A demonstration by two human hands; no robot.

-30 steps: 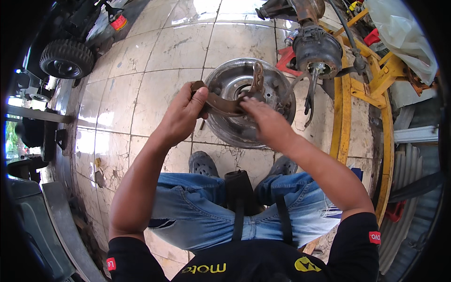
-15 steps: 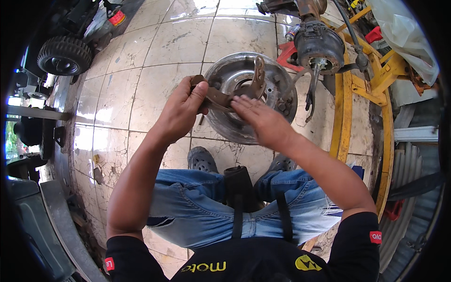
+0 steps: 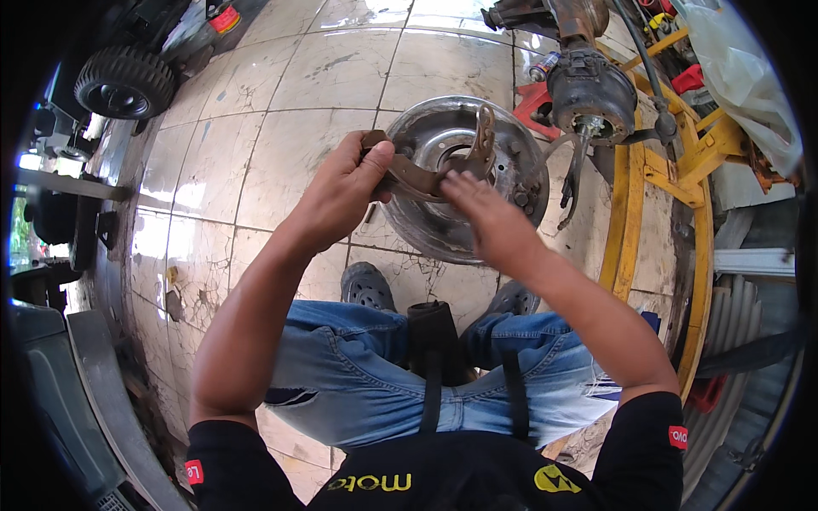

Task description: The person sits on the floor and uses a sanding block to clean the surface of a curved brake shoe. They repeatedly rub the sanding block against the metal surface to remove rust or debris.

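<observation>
My left hand point(image 3: 345, 183) grips one end of a brown, curved brake shoe point(image 3: 412, 175), thumb on top. The shoe arcs rightward, and its far end, dotted with holes, rises above a metal wheel rim point(image 3: 405, 223) lying on the tiled floor. My right hand point(image 3: 498, 223) presses its fingers, held together and slightly blurred, onto the middle of the shoe. A dark piece shows at those fingertips; its kind cannot be made out. Several small metal parts point(image 3: 523, 198) sit inside the rim on its right.
An axle end with a dark round hub point(image 3: 592, 102) stands at upper right, its hose hanging down. Beside it are a red stand point(image 3: 535, 106) and a yellow metal frame point(image 3: 629, 213). A vehicle tyre point(image 3: 123, 83) is at far left. My clogs point(image 3: 368, 287) flank the near floor.
The view has shifted slightly, so hands and rim appear a little further right. My right hand's fingers stay on the brake shoe, still blurred; my left hand keeps its grip.
</observation>
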